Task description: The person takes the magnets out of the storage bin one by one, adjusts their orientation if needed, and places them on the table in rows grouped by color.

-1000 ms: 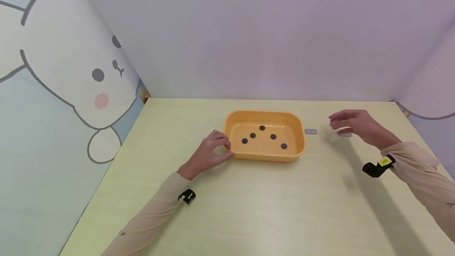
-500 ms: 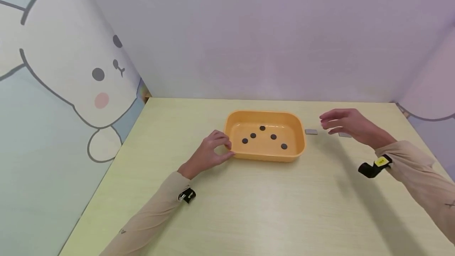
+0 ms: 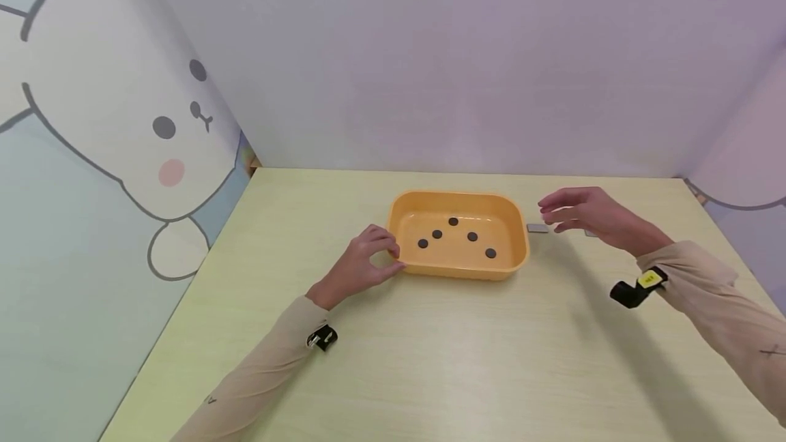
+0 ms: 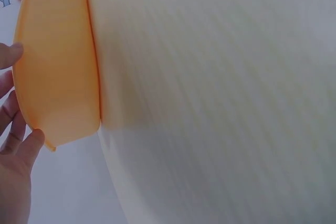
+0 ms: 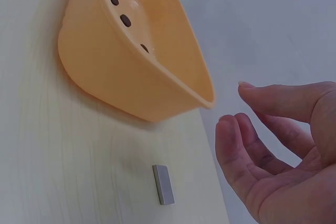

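Observation:
An orange plastic tray [image 3: 457, 269] stands on the table, with several small dark round discs [image 3: 472, 237] lying apart on its floor. At its left front corner, my left hand [image 3: 358, 266] holds the rim between thumb and fingers; the left wrist view shows the thumb against the orange wall [image 4: 60, 66]. To the right of the tray, my right hand [image 3: 598, 215] hovers above the table, its fingers loosely bent and apart from the thumb, with nothing between them. Below it lies a flat grey metal bar [image 5: 164, 184], close to the tray's right side.
A second grey bar [image 3: 590, 233] lies further right, mostly hidden behind my right hand. The pale wooden table [image 3: 460, 360] runs back to a plain wall [image 3: 454, 60]. A cartoon-printed panel [image 3: 117, 121] stands along the left edge.
My right hand has moved left toward the tray, away from above the far right bar and closer to the near one. The left hand and the tray stay where they were.

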Demonstrator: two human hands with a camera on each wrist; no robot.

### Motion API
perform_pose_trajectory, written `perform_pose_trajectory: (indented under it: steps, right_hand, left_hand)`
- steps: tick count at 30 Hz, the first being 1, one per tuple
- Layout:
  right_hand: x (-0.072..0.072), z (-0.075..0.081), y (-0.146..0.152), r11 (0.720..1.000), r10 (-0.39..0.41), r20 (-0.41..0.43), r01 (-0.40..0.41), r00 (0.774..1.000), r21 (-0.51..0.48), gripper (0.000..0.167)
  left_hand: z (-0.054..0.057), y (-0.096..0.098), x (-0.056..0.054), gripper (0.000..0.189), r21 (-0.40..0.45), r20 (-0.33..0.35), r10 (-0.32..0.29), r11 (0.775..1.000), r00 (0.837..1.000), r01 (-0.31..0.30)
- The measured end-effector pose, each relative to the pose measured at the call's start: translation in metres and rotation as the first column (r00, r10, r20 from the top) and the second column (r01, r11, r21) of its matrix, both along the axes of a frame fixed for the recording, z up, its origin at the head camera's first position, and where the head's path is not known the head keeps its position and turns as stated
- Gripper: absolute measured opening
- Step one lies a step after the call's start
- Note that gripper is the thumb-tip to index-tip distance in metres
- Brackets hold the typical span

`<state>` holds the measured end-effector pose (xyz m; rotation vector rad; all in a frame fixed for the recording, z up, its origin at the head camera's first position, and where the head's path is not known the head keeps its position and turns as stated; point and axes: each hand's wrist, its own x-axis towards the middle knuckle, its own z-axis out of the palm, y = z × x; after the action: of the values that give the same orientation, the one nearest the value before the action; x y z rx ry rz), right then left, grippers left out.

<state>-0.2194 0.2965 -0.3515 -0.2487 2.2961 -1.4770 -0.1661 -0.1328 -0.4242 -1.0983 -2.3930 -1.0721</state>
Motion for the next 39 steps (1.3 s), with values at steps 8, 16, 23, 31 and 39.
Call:
perform_pose_trajectory:
  steps: [8,16,23,31,39]
  right_hand:
    - [0.001,0.002,-0.013,1.000,0.016,0.005,-0.016,1.000,0.012,0.037]
    - [-0.001,0.002,-0.022,0.999,0.044,0.009,-0.044,0.999,0.006,0.045]
    - [-0.002,0.003,-0.031,0.996,0.071,0.011,-0.072,0.997,0.046,0.042]
    - [-0.004,0.001,-0.039,0.994,0.104,-0.014,-0.103,0.995,0.033,0.045]
    - [-0.008,0.002,-0.051,0.982,0.186,-0.011,-0.186,0.982,0.031,0.041]
  left_hand:
    - [0.000,0.000,0.000,0.018,0.018,-0.007,-0.007,1.000,1.000,0.007]
    - [0.000,0.001,0.000,0.018,0.014,0.007,-0.008,1.000,1.000,0.008]
    - [0.002,0.002,0.003,0.018,0.010,0.009,0.000,1.000,1.000,0.000]
    - [0.003,0.004,0.004,0.018,0.008,0.007,-0.003,1.000,1.000,0.003]
    - [0.003,0.003,0.004,0.017,0.007,0.027,-0.001,1.000,1.000,0.001]
